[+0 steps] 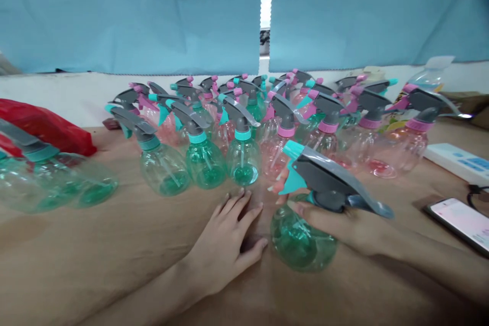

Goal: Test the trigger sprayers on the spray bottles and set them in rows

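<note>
My right hand (340,221) is wrapped round the neck of a green spray bottle (303,239) with a grey trigger head and teal nozzle (332,178); the bottle stands on the brown table (114,254) in front of me. My left hand (225,244) lies flat on the table just left of that bottle, fingers stretched out and apart, holding nothing. Its fingertips reach toward the front row of green bottles (204,160).
Several green and pink (328,135) spray bottles stand crowded at mid-table. More green bottles (46,178) sit at the left by a red bag (42,125). A phone (460,221) and a white power strip (456,160) lie at the right. Blue curtains hang behind.
</note>
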`<state>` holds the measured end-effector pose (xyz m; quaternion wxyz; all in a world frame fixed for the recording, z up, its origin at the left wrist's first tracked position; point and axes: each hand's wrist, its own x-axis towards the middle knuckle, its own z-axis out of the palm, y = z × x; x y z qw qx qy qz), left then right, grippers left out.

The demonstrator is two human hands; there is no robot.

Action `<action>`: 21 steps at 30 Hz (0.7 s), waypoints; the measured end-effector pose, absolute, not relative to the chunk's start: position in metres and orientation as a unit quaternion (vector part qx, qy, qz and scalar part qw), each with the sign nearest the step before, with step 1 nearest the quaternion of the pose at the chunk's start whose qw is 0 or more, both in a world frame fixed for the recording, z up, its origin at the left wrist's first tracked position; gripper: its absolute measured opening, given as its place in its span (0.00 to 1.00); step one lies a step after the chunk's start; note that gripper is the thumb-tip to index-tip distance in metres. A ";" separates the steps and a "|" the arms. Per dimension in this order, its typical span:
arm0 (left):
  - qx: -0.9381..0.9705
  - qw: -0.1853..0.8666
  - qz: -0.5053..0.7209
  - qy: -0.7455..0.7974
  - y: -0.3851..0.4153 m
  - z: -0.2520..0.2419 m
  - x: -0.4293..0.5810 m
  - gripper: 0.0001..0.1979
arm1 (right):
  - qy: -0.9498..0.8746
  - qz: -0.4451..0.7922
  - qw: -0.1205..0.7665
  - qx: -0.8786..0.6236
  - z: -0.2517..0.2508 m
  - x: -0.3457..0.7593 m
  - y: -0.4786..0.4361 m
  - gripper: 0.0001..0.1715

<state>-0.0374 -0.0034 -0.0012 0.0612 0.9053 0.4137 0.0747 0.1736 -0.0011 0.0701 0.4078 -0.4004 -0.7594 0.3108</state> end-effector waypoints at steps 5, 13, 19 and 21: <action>0.904 0.062 0.077 0.415 -0.004 -0.001 -0.037 0.26 | -0.760 0.292 0.407 -0.414 0.072 0.174 -0.003 0.07; 0.899 0.093 0.107 0.414 -0.006 0.002 -0.036 0.25 | -0.766 0.355 0.392 -0.366 0.059 0.172 0.003 0.19; 0.901 0.115 0.140 0.394 -0.011 0.004 -0.034 0.27 | -0.737 0.384 0.401 -0.386 0.061 0.168 0.000 0.25; 0.901 0.121 0.147 0.391 -0.013 0.005 -0.033 0.28 | -0.726 0.392 0.401 -0.399 0.060 0.167 -0.001 0.27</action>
